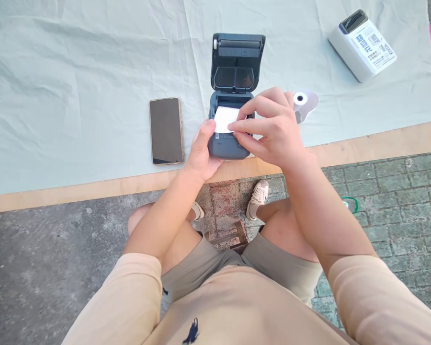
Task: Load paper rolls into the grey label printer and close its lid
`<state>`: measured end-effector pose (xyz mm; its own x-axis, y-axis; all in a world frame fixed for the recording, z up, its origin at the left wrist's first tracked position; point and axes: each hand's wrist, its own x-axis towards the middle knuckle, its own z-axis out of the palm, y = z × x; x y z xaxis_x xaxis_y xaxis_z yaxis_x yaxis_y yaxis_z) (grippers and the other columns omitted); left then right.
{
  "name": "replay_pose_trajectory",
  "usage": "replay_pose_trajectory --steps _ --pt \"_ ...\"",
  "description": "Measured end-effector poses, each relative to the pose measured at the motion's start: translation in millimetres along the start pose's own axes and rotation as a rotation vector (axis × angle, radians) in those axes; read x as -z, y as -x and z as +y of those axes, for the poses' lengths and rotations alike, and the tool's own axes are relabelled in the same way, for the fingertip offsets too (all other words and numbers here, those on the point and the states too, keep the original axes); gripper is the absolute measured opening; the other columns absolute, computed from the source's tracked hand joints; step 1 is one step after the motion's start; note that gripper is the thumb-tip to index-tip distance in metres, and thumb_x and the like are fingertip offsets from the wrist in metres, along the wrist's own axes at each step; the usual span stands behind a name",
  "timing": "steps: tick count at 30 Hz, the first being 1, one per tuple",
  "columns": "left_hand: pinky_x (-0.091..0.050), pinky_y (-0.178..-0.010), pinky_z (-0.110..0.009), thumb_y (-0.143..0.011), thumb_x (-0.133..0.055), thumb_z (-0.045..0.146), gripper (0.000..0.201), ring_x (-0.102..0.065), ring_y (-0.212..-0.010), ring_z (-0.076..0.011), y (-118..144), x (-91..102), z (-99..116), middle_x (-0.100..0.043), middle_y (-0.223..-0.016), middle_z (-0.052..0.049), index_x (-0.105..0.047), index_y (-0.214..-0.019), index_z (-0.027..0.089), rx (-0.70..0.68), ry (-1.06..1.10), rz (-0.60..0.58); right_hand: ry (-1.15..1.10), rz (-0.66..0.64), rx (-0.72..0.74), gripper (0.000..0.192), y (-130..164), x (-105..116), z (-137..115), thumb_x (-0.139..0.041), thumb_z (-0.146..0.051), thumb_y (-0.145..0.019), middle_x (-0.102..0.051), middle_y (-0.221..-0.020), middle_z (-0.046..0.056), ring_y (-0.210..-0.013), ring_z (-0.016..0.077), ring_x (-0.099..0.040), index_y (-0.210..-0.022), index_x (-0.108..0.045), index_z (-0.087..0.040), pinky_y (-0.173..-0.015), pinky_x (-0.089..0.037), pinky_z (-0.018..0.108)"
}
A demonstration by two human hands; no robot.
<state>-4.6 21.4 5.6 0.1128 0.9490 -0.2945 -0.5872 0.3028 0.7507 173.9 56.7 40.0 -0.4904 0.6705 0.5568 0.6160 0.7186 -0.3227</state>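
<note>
Two hands meet at a small dark-grey printer point(230, 143) that lies near the front edge of a table, its lid point(237, 60) swung up and back. White paper point(224, 119) shows in the opened bay. The left hand point(201, 155) wraps the printer's lower left corner, thumb lying on the front panel beside the paper. The right hand point(273, 129) reaches over the bay from the right, index finger and thumb pinching the paper's right edge, remaining fingers curled above the compartment. A small white label sits on the printer's front panel; its writing is too small to read.

Just right of the right hand, partly hidden, lies a paper roll point(303, 100) with a dark core. Left of the printer, well apart, a smartphone point(166, 130) lies flat, screen dark. At the far right stands a white printer point(361, 45) bearing a printed label with black text and barcode-like marks, illegible here.

All rest on a pale green cloth point(75, 72) covering the wooden table point(380, 141). Below the edge are the person's knees, light shoes point(257, 197) and paved ground point(398, 191). A dark embroidered emblem point(192, 331) marks the beige shirt.
</note>
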Motion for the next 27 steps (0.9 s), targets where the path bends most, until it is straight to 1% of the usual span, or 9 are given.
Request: replay_pose_trajectory --steps 3,5,9,11,13,16,20,24,27 --pt "-0.067 -0.095 -0.036 -0.075 -0.093 0.052 0.053 -0.076 -0.132 -0.0321 0 1.2 -2 -0.083 -0.114 -0.006 -0.069 -0.114 0.025 -0.027 -0.015 -0.031 -0.134 0.128 0.077 0.028 2 0 2 -0.061 -0.046 -0.104 -0.081 -0.094 0.004 -0.094 0.0305 -0.071 -0.089 -0.083 -0.036 -0.083 -0.050 0.055" --pt "-0.067 -0.101 -0.040 -0.070 -0.097 0.046 0.059 -0.075 -0.136 -0.0337 1 2.4 -3 -0.083 -0.117 -0.005 -0.068 -0.116 0.026 -0.041 -0.015 -0.058 -0.206 0.246 0.005 0.033 2 -1 6 -0.058 -0.056 -0.104 -0.077 -0.092 0.006 -0.091 0.0288 -0.070 -0.088 -0.076 -0.032 -0.083 -0.053 0.052" --pt "-0.067 -0.106 -0.047 -0.061 -0.104 0.046 0.073 -0.071 -0.142 -0.0389 3 5.4 -3 -0.081 -0.123 -0.008 -0.066 -0.121 0.027 -0.033 -0.079 -0.118 -0.323 0.503 -0.255 0.044 -1 -6 14 -0.052 -0.072 -0.102 -0.068 -0.136 0.011 -0.131 0.0322 -0.065 -0.120 -0.059 -0.033 -0.087 -0.058 0.046" --pt "-0.067 -0.106 -0.048 -0.055 -0.108 0.049 0.083 -0.070 -0.144 -0.0411 3 6.8 -3 -0.080 -0.124 -0.008 -0.065 -0.123 0.028 -0.035 -0.122 -0.135 -0.560 0.456 -0.263 0.048 -4 -8 17 -0.055 -0.068 -0.101 -0.066 -0.147 0.007 -0.142 0.0297 -0.062 -0.137 -0.046 -0.038 -0.097 -0.059 0.046" --pt "-0.066 -0.107 -0.049 -0.050 -0.110 0.049 0.089 -0.068 -0.145 -0.0420 3 7.6 -3 -0.078 -0.123 -0.008 -0.064 -0.124 0.028 -0.034 -0.141 -0.128 -0.738 0.382 -0.273 0.042 -6 -8 18 -0.056 -0.056 -0.102 -0.073 -0.131 0.002 -0.131 0.0270 -0.069 -0.138 -0.041 -0.042 -0.103 -0.059 0.046" --pt "-0.065 -0.110 -0.048 -0.050 -0.110 0.047 0.088 -0.067 -0.147 -0.0405 3 7.8 -3 -0.078 -0.124 -0.007 -0.063 -0.123 0.029 -0.037 -0.134 -0.118 -0.701 0.366 -0.334 0.033 -6 -6 18 -0.055 -0.048 -0.101 -0.072 -0.113 0.003 -0.122 0.0269 -0.070 -0.133 -0.047 -0.040 -0.104 -0.059 0.045" --pt "-0.065 -0.111 -0.044 -0.052 -0.109 0.044 0.086 -0.068 -0.146 -0.0373 5 6.3 -1 -0.078 -0.132 -0.006 -0.063 -0.125 0.031 -0.049 -0.130 -0.168 -0.611 0.148 -0.371 0.048 1 -9 18 -0.057 -0.070 -0.101 -0.068 -0.142 0.005 -0.141 0.0278 -0.064 -0.137 -0.051 -0.038 -0.110 -0.060 0.046" --pt "-0.064 -0.107 -0.042 -0.064 -0.100 0.056 0.070 -0.068 -0.145 -0.0368 7 1.2 3 -0.078 -0.130 -0.006 -0.068 -0.121 0.032 -0.035 -0.109 -0.152 -0.625 -0.037 -0.458 0.063 8 -19 20 -0.071 -0.075 -0.096 -0.069 -0.143 0.006 -0.126 0.0267 -0.071 -0.143 -0.053 -0.038 -0.097 -0.064 0.039" --pt "-0.063 -0.106 -0.045 -0.086 -0.074 0.074 0.055 -0.066 -0.146 -0.0376 6 -4.5 6 -0.079 -0.125 -0.008 -0.070 -0.116 0.029 0.002 -0.077 -0.070 -0.679 -0.087 -0.496 0.070 10 -23 21 -0.081 -0.070 -0.091 -0.071 -0.140 0.005 -0.112 0.0239 -0.074 -0.146 -0.053 -0.038 -0.088 -0.064 0.036"
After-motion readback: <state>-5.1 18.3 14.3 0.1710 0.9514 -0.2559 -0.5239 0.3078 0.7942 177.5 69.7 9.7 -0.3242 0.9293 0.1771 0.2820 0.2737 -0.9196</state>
